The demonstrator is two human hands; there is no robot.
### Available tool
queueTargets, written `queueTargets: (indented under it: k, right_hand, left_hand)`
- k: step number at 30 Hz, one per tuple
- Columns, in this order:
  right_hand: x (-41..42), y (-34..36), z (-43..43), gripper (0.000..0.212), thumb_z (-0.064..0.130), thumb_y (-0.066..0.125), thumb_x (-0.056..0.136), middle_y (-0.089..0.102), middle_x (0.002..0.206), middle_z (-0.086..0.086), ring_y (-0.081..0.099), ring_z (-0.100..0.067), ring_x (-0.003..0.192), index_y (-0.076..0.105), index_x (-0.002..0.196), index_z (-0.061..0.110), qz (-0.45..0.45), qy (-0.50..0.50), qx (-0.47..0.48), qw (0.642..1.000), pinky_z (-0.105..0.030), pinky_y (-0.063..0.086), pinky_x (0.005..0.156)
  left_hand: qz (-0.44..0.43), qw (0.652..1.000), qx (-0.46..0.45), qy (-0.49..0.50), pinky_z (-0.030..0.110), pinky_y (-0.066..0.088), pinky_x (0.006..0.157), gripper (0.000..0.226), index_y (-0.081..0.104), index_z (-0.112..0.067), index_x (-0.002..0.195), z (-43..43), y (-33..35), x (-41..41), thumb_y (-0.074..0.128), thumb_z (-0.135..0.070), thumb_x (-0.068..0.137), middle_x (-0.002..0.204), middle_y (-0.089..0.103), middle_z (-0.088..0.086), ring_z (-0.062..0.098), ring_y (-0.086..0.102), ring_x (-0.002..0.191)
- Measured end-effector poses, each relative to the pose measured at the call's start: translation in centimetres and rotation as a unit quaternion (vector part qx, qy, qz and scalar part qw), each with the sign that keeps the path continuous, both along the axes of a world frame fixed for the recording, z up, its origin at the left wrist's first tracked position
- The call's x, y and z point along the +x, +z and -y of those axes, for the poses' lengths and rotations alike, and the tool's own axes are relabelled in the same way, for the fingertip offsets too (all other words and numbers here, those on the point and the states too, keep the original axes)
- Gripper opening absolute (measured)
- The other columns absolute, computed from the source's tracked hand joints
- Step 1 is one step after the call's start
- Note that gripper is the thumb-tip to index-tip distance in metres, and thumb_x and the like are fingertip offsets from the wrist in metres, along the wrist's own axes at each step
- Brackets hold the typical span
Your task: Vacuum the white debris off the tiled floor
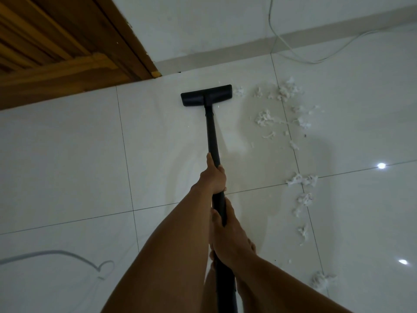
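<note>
White floor tiles (79,154) hold fluffy white debris (286,91) right of the black vacuum head (206,95). Left hand (214,177) and right hand (228,236) both squeeze the black wand (212,134).

A wooden door (45,48) with its brown frame (126,39) stands at the far left. A thin white cable (293,53) trails from the far wall (203,23) onto the ground at the far right. Another pale cord (56,254) curls at the near left.
</note>
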State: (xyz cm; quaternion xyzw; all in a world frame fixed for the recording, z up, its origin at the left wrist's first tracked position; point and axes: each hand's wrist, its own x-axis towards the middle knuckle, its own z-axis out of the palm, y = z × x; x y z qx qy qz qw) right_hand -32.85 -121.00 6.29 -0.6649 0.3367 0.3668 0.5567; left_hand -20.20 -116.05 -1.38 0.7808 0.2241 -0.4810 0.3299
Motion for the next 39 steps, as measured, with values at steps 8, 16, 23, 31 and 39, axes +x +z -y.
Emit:
queueTargets:
  k: [8,16,23,31,39]
  right_hand:
    - [2.8,-0.9,-1.4,0.044,0.044,0.040,0.106,0.063,0.083,-0.014,0.055,-0.013,0.048,0.027,0.148,0.046,-0.016,-0.034,-0.005,0.999,-0.019,0.046,0.039]
    - [6.2,3.3,-2.1,0.043,0.043,0.043,0.105,0.060,0.075,-0.011,0.057,-0.019,0.051,0.031,0.147,0.046,-0.041,-0.060,0.026,0.997,-0.029,0.054,0.048]
    - [11.7,10.7,-2.0,0.044,0.042,0.041,0.106,0.062,0.074,-0.010,0.060,-0.017,0.047,0.030,0.148,0.046,-0.054,-0.053,0.029,0.997,-0.024,0.051,0.042]
    - [20.3,12.2,-1.6,0.039,0.036,0.042,0.107,0.057,0.081,-0.014,0.055,-0.020,0.048,0.037,0.146,0.037,-0.135,-0.094,0.059,0.985,-0.023,0.049,0.037]
    - [25.3,12.5,-0.2,0.042,0.031,0.039,0.108,0.058,0.088,-0.016,0.052,-0.018,0.045,0.036,0.150,0.030,-0.164,-0.073,0.062,0.982,-0.017,0.042,0.030]
  left_hand:
    - [-0.003,1.000,0.000,-0.005,0.032,0.050,0.074,0.069,-0.020,-0.034,0.161,-1.0,-0.8,3.0,0.029,-0.033,0.112,0.089,0.058,0.007,0.015,0.060,0.067]
    - [-0.009,1.000,-0.015,0.003,0.035,0.056,0.084,0.066,-0.015,-0.033,0.162,-2.0,2.3,6.0,0.028,-0.034,0.112,0.101,0.064,0.013,0.017,0.063,0.073]
    - [-0.017,0.997,-0.041,0.056,0.031,0.056,0.069,0.067,-0.014,-0.035,0.162,-2.7,7.7,10.8,0.029,-0.032,0.111,0.093,0.063,0.012,0.018,0.063,0.073]
    - [-0.088,0.994,-0.024,0.060,0.041,0.058,0.100,0.071,-0.010,-0.036,0.162,-2.5,7.3,17.9,0.035,-0.026,0.108,0.112,0.068,0.016,0.020,0.067,0.092]
    - [-0.113,0.992,-0.011,0.046,0.045,0.058,0.098,0.065,0.018,-0.034,0.159,-1.9,5.6,21.3,0.044,-0.028,0.100,0.127,0.066,0.018,0.027,0.071,0.109]
